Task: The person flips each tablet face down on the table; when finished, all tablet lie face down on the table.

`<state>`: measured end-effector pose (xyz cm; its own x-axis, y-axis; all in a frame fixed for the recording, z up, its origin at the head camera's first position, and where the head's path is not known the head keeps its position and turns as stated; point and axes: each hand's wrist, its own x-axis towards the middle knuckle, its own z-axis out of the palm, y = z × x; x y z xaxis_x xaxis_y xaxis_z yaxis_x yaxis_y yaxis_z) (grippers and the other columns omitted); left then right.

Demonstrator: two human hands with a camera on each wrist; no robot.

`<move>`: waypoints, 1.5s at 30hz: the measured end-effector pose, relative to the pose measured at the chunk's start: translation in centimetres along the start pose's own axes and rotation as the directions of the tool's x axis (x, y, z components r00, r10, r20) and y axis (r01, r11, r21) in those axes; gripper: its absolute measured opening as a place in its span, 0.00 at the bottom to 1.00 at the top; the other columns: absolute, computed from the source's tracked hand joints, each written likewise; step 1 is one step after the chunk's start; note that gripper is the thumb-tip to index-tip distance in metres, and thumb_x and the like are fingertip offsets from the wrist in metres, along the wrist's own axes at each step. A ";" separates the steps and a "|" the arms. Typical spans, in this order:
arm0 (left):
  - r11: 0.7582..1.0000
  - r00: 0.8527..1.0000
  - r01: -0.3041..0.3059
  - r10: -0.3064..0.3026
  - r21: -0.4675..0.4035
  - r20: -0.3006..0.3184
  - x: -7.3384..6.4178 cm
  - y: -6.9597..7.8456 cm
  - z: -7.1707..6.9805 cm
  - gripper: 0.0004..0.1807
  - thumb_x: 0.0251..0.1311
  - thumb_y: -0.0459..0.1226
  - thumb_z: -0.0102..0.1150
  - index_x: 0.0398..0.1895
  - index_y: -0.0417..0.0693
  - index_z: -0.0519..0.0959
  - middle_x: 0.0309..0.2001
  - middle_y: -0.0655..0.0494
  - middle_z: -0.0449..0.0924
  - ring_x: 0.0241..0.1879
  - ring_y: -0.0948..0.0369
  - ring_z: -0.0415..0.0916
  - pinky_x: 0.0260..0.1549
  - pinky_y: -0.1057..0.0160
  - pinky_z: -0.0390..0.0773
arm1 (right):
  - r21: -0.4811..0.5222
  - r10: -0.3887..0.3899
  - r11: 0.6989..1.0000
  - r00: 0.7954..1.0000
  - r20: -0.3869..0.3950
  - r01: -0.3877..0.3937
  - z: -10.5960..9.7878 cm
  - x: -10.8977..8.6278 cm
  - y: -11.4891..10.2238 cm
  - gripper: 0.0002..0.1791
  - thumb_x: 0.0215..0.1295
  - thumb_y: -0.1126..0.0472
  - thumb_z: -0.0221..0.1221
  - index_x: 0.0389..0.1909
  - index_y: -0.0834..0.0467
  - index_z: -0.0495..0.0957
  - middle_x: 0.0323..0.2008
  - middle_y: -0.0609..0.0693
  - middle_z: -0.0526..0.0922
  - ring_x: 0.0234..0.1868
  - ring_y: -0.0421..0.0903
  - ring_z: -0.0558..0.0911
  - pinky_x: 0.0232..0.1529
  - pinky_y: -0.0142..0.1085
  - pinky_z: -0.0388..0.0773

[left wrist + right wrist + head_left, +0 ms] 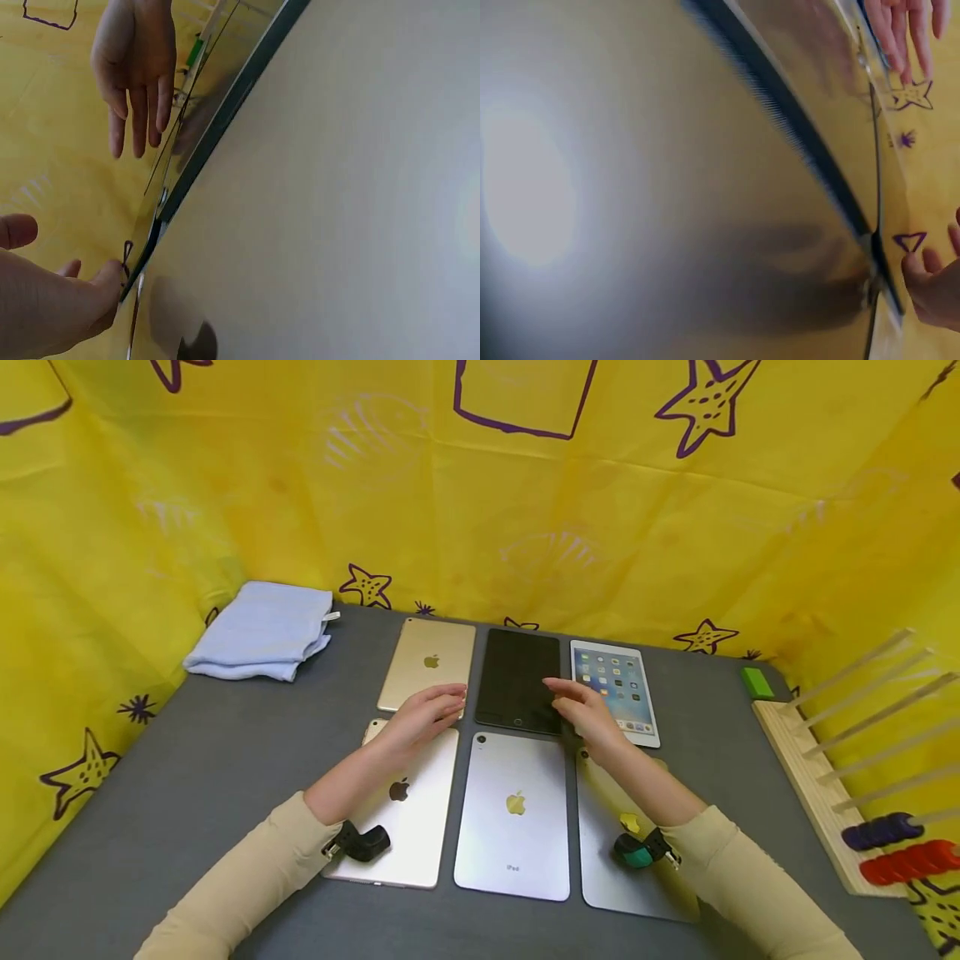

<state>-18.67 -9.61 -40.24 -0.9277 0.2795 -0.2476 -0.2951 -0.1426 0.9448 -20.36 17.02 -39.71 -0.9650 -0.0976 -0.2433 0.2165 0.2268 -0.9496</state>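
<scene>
Two rows of three tablets lie on a grey table. At the back are a gold tablet [431, 647], a dark-screened tablet [517, 681] and a white tablet [615, 689] with app icons lit. Nearer, Apple logos up, are a pale tablet [412, 839], a silver tablet [512, 843] and a grey tablet [618, 885]. My left hand [423, 717] hovers by the gold tablet's lower edge, fingers loosely bent, holding nothing. Over the border between the dark and white tablets, my empty right hand [588, 714] has relaxed fingers. Contact beneath either hand is hard to tell.
A folded light-blue cloth [262, 631] lies at the back left. To the right stand a wooden peg rack [813, 789] with blue and red rings and a small green block [757, 682]. Yellow patterned fabric [480, 518] hangs around the table's back and sides.
</scene>
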 end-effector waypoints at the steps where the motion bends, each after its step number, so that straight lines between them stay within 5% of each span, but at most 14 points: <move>1: 0.999 1.000 0.028 -0.028 -0.032 0.010 0.0 -0.1 0.3 0.27 0.74 0.35 0.44 0.72 0.32 0.58 0.72 0.39 0.56 0.71 0.49 0.56 0.68 0.57 0.58 | 0.005 0.017 1.000 1.000 0.006 -0.017 -0.2 -0.2 0.2 0.25 0.71 0.68 0.49 0.69 0.61 0.66 0.69 0.59 0.64 0.69 0.56 0.63 0.69 0.49 0.57; 8: 0.978 0.990 0.137 -0.130 -0.155 0.049 0.9 0.0 1.6 0.35 0.76 0.45 0.38 0.75 0.31 0.46 0.76 0.39 0.43 0.75 0.48 0.43 0.71 0.56 0.47 | 0.032 0.097 0.994 0.989 0.110 -0.101 -0.7 -1.4 0.7 0.33 0.72 0.66 0.47 0.75 0.65 0.48 0.75 0.61 0.50 0.74 0.56 0.53 0.72 0.47 0.51; 17: 0.960 0.977 0.208 -0.197 -0.187 0.079 1.6 0.5 1.2 0.37 0.75 0.49 0.38 0.74 0.29 0.48 0.74 0.38 0.48 0.74 0.48 0.47 0.70 0.53 0.52 | 0.096 0.130 0.984 0.974 0.183 -0.150 -1.1 -1.7 0.1 0.36 0.73 0.66 0.46 0.76 0.66 0.39 0.77 0.60 0.40 0.75 0.57 0.47 0.72 0.46 0.49; 24: 0.954 0.976 0.214 -0.216 -0.209 0.013 2.2 0.8 1.5 0.32 0.75 0.44 0.42 0.70 0.26 0.55 0.69 0.36 0.56 0.68 0.47 0.56 0.68 0.56 0.58 | 0.095 0.134 0.984 0.973 0.190 -0.154 -1.2 -1.6 0.1 0.37 0.73 0.66 0.47 0.76 0.67 0.39 0.77 0.60 0.40 0.76 0.57 0.46 0.72 0.46 0.49; 33: 0.977 0.986 0.156 -0.163 -0.147 -0.037 2.6 0.4 1.6 0.21 0.73 0.32 0.44 0.62 0.23 0.64 0.43 0.49 0.72 0.43 0.60 0.71 0.64 0.57 0.65 | 0.032 0.134 0.989 0.970 0.204 -0.144 -1.2 -1.5 0.4 0.37 0.73 0.64 0.48 0.76 0.66 0.40 0.76 0.62 0.42 0.75 0.58 0.48 0.71 0.47 0.51; 41: 0.993 0.996 0.069 -0.074 -0.091 -0.057 2.7 0.5 1.3 0.24 0.70 0.28 0.51 0.67 0.31 0.66 0.64 0.39 0.69 0.51 0.59 0.74 0.59 0.61 0.71 | -0.029 0.113 0.994 0.974 0.197 -0.109 -0.2 -1.3 0.1 0.36 0.72 0.64 0.49 0.75 0.68 0.45 0.74 0.66 0.46 0.73 0.59 0.54 0.70 0.47 0.54; 45: 0.995 0.998 0.026 -0.032 -0.101 -0.057 2.7 0.7 1.5 0.24 0.67 0.26 0.53 0.66 0.31 0.68 0.63 0.37 0.69 0.50 0.59 0.77 0.55 0.62 0.74 | -0.152 0.091 0.986 0.982 0.165 -0.066 0.6 -1.3 0.1 0.35 0.71 0.62 0.51 0.74 0.67 0.51 0.71 0.68 0.54 0.70 0.61 0.59 0.69 0.52 0.56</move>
<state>-21.05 -7.56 -39.95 -0.9294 0.2290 -0.2893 -0.3406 -0.2308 0.9114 -19.01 16.64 -39.62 -0.9036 -0.2346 -0.3584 0.2550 0.3776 -0.8902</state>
